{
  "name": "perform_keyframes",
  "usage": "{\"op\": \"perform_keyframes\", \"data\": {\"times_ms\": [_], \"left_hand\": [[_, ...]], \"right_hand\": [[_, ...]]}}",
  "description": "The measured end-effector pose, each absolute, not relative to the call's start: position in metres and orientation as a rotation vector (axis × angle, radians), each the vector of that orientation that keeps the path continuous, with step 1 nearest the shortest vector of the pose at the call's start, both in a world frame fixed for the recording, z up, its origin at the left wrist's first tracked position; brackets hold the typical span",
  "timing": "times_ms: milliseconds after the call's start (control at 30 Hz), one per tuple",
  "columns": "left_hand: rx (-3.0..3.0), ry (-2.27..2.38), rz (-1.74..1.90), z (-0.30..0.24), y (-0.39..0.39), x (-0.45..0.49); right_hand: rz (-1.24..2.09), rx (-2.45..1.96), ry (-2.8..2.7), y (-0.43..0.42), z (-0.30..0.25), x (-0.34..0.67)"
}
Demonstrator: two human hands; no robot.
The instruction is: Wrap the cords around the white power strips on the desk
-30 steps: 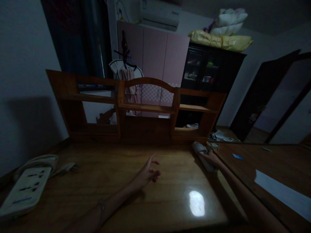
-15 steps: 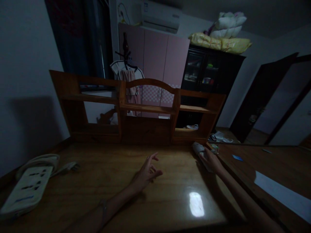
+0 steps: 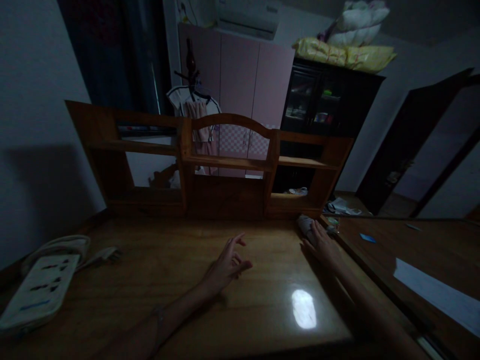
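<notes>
My left hand [image 3: 226, 265] hovers over the middle of the wooden desk [image 3: 168, 280], fingers loosely curled and apart, holding nothing. Over at the desk's far right corner, my right hand [image 3: 323, 246] presses on a crumpled grey-and-white striped cloth [image 3: 305, 225]. Its fingers lie over the near side of the cloth with the thumb out to the left, and they hide part of it. The cloth sits close to the foot of the wooden shelf unit [image 3: 225, 162] along the desk's back edge.
A white power strip [image 3: 41, 285] with its cable and plug [image 3: 108, 254] lies at the left. On the adjoining brown surface to the right are a blue card [image 3: 368, 238] and a long white sheet [image 3: 435, 285]. Light glares off the desk near the front.
My right hand has shifted slightly and turned flatter over the striped cloth; the pale part that showed beneath it is now covered. My left hand stays almost the same. The view tilts down a little.
</notes>
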State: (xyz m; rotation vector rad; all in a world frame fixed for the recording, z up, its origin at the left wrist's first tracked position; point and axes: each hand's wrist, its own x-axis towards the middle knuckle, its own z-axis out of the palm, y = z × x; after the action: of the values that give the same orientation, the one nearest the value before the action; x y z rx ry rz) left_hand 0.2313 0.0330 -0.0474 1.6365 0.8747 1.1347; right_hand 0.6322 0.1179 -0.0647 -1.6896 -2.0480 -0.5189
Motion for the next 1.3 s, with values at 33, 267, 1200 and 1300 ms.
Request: {"op": "perform_keyframes", "data": {"times_ms": [33, 267, 1200, 1300], "left_hand": [[1.635, 0.874, 1.135, -0.047, 0.033, 0.231], [1.623, 0.881, 1.107, -0.05, 0.034, 0.231], [1.918, 0.953, 0.96, -0.03, 0.019, 0.234], [1.927, 0.956, 0.953, -0.032, 0.019, 0.234]], "right_hand": [[-0.498, -1.695, -2.047, 0.12, -0.063, 0.634], [-0.467, -1.771, -2.0, 0.161, -0.034, 0.649], [-0.452, -1.736, -2.199, 0.197, -0.066, 0.653], [-0.459, -1.718, -2.215, 0.194, -0.065, 0.653]]}}
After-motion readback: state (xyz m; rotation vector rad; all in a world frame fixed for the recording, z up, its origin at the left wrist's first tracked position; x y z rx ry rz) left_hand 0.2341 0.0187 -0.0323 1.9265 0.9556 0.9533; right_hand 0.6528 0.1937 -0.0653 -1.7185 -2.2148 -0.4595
